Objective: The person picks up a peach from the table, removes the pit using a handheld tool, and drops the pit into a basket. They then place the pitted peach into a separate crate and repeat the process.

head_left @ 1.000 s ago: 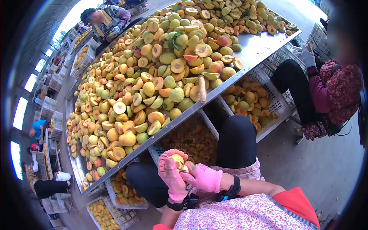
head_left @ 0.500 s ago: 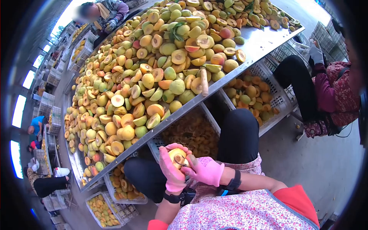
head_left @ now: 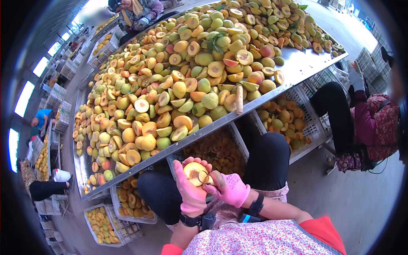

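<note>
My left hand (head_left: 192,191), in a pink glove, is wrapped round a halved peach (head_left: 196,173) with its cut face up and the brown hollow showing. On the right side of that half, my right hand (head_left: 228,187), also gloved in pink, grips a small tool whose curved metal loop (head_left: 208,180) rests at the flesh; its handle is mostly hidden by the fingers. Both hands are over my lap, just in front of the metal table's edge (head_left: 182,142). A large heap of halved peaches (head_left: 170,91) covers much of the table.
A wooden handle (head_left: 239,100) lies at the table's near edge. Crates of peaches stand below at the left (head_left: 103,225) and right (head_left: 284,123), with a crate of scraps (head_left: 216,153) between my knees. A co-worker (head_left: 369,114) sits at the right, another (head_left: 138,15) across the table.
The view has shifted, so the table and crates appear moved. The peach half now shows its cut face more fully, with the tool at its right side.
</note>
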Demonstrator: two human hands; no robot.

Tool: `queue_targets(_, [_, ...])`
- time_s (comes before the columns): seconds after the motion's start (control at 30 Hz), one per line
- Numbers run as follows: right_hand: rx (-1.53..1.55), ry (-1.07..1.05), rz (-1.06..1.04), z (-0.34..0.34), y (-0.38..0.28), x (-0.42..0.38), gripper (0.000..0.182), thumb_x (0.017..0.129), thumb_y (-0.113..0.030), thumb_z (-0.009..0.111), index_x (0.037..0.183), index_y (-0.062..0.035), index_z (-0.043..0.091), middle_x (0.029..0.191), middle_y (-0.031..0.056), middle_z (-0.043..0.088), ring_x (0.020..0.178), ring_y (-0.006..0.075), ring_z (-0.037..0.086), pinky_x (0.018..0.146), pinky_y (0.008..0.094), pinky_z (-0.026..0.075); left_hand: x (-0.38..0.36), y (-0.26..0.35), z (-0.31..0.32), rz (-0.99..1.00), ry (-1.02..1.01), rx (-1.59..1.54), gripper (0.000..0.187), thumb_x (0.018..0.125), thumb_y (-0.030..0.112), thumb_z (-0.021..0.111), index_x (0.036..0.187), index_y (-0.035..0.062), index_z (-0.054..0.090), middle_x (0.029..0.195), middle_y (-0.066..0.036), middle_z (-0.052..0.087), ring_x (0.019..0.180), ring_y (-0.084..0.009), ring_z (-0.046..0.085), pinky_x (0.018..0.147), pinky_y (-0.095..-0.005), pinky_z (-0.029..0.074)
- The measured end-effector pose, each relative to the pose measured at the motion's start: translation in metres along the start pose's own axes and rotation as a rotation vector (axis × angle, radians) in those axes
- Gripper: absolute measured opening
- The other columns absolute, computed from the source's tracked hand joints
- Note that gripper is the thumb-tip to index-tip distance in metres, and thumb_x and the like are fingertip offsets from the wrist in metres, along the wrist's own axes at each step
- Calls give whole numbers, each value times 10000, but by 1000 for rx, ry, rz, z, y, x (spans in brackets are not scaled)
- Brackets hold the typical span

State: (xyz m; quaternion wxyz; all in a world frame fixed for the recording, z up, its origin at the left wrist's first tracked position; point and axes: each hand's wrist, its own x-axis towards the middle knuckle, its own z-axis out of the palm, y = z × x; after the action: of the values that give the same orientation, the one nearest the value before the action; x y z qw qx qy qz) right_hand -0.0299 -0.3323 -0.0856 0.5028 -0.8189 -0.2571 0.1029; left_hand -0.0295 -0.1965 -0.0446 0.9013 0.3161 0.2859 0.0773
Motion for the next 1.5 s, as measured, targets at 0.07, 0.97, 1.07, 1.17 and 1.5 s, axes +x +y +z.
queue_targets(0.07, [-31, -47, -20, -11, -6, -1, 366, 1001, -422, 619, 1050, -67, 543, 812, 179, 675, 741, 388, 685, 628, 454, 528, 2, 3, -7, 7, -68, 13, 486, 1060, 549, 459, 1084, 90, 617, 1007, -88, 665, 971, -264, 676, 876, -440, 587])
queue_targets(0.97, [-415, -379, -139, -29, 1, -1, 345, 1020, -383, 599, 1074, -61, 487, 778, 150, 655, 684, 364, 673, 554, 428, 532, -5, 14, -52, 128, -442, 762, 486, 1118, 424, 379, 1186, 8, 621, 1089, -109, 681, 969, -177, 668, 913, -309, 526])
queue_targets(1.07, [-423, -410, -96, -28, 0, -1, 366, 1030, -405, 578, 1081, -56, 481, 751, 166, 652, 687, 387, 670, 564, 444, 527, 2, 23, -53, 141, -488, 1108, 538, 1131, 432, 279, 1221, -5, 581, 1075, -125, 697, 1023, -184, 673, 933, -312, 523])
queue_targets(1.17, [-204, -372, 19, -25, 1, 2, 387, 1040, -429, 556, 1065, -49, 487, 757, 191, 655, 731, 404, 673, 600, 452, 513, -4, 23, -40, 215, -372, 884, 588, 1115, 496, 297, 1289, -6, 550, 1120, -136, 692, 1037, -198, 670, 945, -318, 521])
queue_targets(1.5, [421, -427, 324, -9, -27, 2, 444, 1068, -398, 487, 1134, 31, 579, 951, 237, 701, 893, 350, 688, 795, 433, 512, -13, -2, -23, 554, -161, 557, 413, 1051, 393, 529, 1073, -3, 641, 958, -125, 683, 786, -199, 689, 717, -329, 581])
